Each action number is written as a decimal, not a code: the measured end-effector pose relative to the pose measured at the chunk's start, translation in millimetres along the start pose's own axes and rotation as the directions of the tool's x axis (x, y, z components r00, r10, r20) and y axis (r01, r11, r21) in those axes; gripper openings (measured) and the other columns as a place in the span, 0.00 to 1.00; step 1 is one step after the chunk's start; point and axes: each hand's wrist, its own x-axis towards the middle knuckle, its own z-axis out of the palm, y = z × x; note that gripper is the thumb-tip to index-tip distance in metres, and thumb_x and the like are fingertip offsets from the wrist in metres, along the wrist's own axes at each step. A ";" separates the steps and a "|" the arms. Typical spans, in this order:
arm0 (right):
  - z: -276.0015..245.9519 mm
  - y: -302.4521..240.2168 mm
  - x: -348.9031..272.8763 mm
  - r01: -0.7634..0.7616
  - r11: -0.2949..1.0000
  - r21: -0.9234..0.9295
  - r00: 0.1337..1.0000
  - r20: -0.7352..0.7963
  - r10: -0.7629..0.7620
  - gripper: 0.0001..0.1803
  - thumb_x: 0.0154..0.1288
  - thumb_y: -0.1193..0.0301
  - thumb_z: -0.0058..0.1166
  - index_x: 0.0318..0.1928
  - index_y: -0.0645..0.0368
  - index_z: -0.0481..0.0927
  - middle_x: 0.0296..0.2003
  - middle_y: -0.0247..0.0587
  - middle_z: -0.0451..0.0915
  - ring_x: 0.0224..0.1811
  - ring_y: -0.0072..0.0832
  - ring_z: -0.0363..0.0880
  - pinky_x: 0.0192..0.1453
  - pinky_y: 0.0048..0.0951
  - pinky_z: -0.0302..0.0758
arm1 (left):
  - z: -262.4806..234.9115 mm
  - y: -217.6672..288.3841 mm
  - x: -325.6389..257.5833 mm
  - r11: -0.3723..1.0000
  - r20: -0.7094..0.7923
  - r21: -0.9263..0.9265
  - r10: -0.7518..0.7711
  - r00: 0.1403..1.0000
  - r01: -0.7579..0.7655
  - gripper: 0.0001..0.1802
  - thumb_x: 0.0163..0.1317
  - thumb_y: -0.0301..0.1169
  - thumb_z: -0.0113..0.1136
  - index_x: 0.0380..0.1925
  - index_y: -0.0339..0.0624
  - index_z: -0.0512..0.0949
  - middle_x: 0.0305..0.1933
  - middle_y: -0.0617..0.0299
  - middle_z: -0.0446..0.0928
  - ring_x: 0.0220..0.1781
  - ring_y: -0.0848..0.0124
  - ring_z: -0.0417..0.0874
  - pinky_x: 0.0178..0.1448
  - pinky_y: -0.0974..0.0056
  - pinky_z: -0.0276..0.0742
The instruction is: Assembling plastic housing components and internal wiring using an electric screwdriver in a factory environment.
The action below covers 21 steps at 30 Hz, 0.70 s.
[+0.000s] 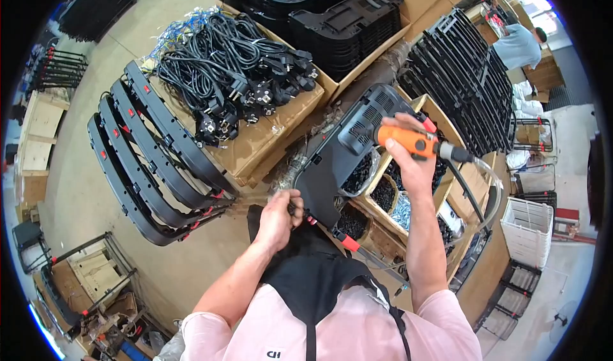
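Note:
My right hand (414, 157) is wrapped round an orange air screwdriver (399, 141), with a clear air hose (495, 198) running from its rear end. The tool's front end is over a black plastic housing (335, 150) with vent slots, which lies tilted in front of me. At the housing's near left edge, my left hand (278, 220) has its fingers curled. Something small and dark shows at those fingers, too little of it to name. A black frame with red pieces (350, 243) runs under the housing.
Right of the housing, a wooden box (383, 217) holds dark and silvery screws. Black power cords with plugs (236, 67) are heaped on a carton at the far left. Curved black frames (159, 163) stand left of it. Stacked black panels (460, 80) rise at right; a person (518, 47) is beyond.

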 end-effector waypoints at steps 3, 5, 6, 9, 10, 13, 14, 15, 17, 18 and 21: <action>-18.1 6.3 -53.6 -0.017 0.998 0.052 0.998 -0.058 0.020 0.29 0.64 0.77 0.69 0.65 0.65 0.76 0.58 0.52 0.85 0.61 0.36 0.84 0.69 0.40 0.80 | 16.2 -19.4 -17.6 0.994 0.169 0.023 -0.107 0.980 0.105 0.15 0.85 0.36 0.46 0.54 0.36 0.75 0.43 0.58 0.80 0.39 0.69 0.79 0.41 0.64 0.76; -26.8 11.0 -95.8 -0.061 0.992 0.110 0.994 -0.085 0.070 0.30 0.64 0.76 0.69 0.66 0.65 0.76 0.58 0.52 0.85 0.60 0.37 0.84 0.70 0.42 0.79 | 26.8 -37.1 -27.4 0.982 0.214 -0.001 -0.183 0.959 0.188 0.14 0.84 0.38 0.52 0.54 0.39 0.79 0.44 0.61 0.81 0.40 0.71 0.80 0.42 0.64 0.76; -26.3 8.4 -116.2 -0.081 0.985 0.150 0.988 -0.115 0.099 0.30 0.65 0.76 0.68 0.66 0.65 0.75 0.57 0.52 0.86 0.60 0.37 0.85 0.70 0.43 0.79 | 30.6 -47.7 -32.9 0.977 0.226 0.001 -0.209 0.952 0.214 0.14 0.83 0.38 0.53 0.53 0.39 0.80 0.42 0.63 0.81 0.39 0.72 0.79 0.42 0.65 0.76; -36.5 9.3 -171.0 -0.131 0.962 0.238 0.973 -0.156 0.171 0.29 0.66 0.78 0.66 0.67 0.66 0.74 0.57 0.52 0.85 0.60 0.37 0.85 0.69 0.41 0.80 | 35.7 -71.8 -47.9 0.960 0.338 0.083 -0.280 0.899 0.268 0.13 0.82 0.38 0.56 0.53 0.41 0.82 0.36 0.67 0.80 0.35 0.75 0.78 0.38 0.69 0.73; -41.3 12.6 -186.5 -0.120 0.951 0.285 0.972 -0.160 0.170 0.29 0.67 0.79 0.66 0.67 0.66 0.74 0.58 0.53 0.85 0.60 0.37 0.85 0.69 0.40 0.80 | 35.5 -80.4 -51.3 0.955 0.335 0.123 -0.296 0.895 0.269 0.13 0.82 0.38 0.57 0.52 0.41 0.82 0.36 0.67 0.80 0.34 0.75 0.77 0.37 0.69 0.73; -54.2 13.4 -222.0 -0.114 0.954 0.275 0.969 -0.180 0.168 0.29 0.66 0.79 0.66 0.67 0.66 0.74 0.57 0.54 0.85 0.60 0.37 0.85 0.69 0.40 0.80 | 36.7 -101.0 -60.7 0.951 0.257 0.170 -0.294 0.921 0.256 0.12 0.81 0.38 0.58 0.50 0.41 0.82 0.34 0.68 0.79 0.33 0.75 0.77 0.36 0.69 0.72; -57.8 13.7 -231.0 -0.119 0.950 0.288 0.968 -0.180 0.176 0.29 0.66 0.79 0.66 0.67 0.66 0.74 0.57 0.54 0.85 0.60 0.37 0.85 0.69 0.40 0.80 | 37.6 -106.3 -64.0 0.956 0.185 0.165 -0.271 0.945 0.242 0.12 0.81 0.38 0.59 0.49 0.40 0.82 0.34 0.67 0.78 0.33 0.75 0.77 0.35 0.69 0.72; -61.7 13.7 -239.3 -0.109 0.950 0.294 0.969 -0.184 0.168 0.29 0.66 0.79 0.67 0.67 0.66 0.74 0.58 0.54 0.85 0.61 0.37 0.85 0.69 0.40 0.80 | 36.9 -111.6 -65.0 0.955 0.170 0.170 -0.270 0.948 0.242 0.12 0.81 0.38 0.59 0.49 0.40 0.82 0.34 0.67 0.78 0.33 0.75 0.77 0.35 0.69 0.72; -64.2 12.9 -257.7 -0.115 0.940 0.320 0.968 -0.176 0.179 0.30 0.66 0.79 0.67 0.67 0.66 0.74 0.58 0.55 0.85 0.61 0.37 0.85 0.70 0.40 0.80 | 34.3 -116.1 -70.9 0.963 0.155 0.189 -0.224 0.962 0.194 0.11 0.81 0.36 0.59 0.47 0.39 0.81 0.34 0.67 0.77 0.33 0.75 0.77 0.36 0.69 0.72; -65.4 12.5 -264.6 -0.116 0.942 0.316 0.968 -0.175 0.178 0.30 0.66 0.79 0.67 0.67 0.66 0.73 0.59 0.55 0.85 0.61 0.37 0.84 0.70 0.40 0.79 | 34.0 -118.8 -74.3 0.965 0.159 0.166 -0.231 0.960 0.205 0.11 0.81 0.35 0.59 0.47 0.38 0.81 0.34 0.66 0.77 0.34 0.75 0.77 0.36 0.69 0.72; -64.3 15.4 -282.3 -0.128 0.946 0.299 0.971 -0.158 0.182 0.31 0.66 0.78 0.67 0.68 0.66 0.72 0.59 0.55 0.84 0.63 0.37 0.83 0.70 0.41 0.79 | 43.3 -119.8 -88.0 0.966 0.151 0.157 -0.229 0.962 0.205 0.11 0.81 0.35 0.58 0.46 0.37 0.80 0.34 0.66 0.77 0.34 0.74 0.76 0.36 0.69 0.72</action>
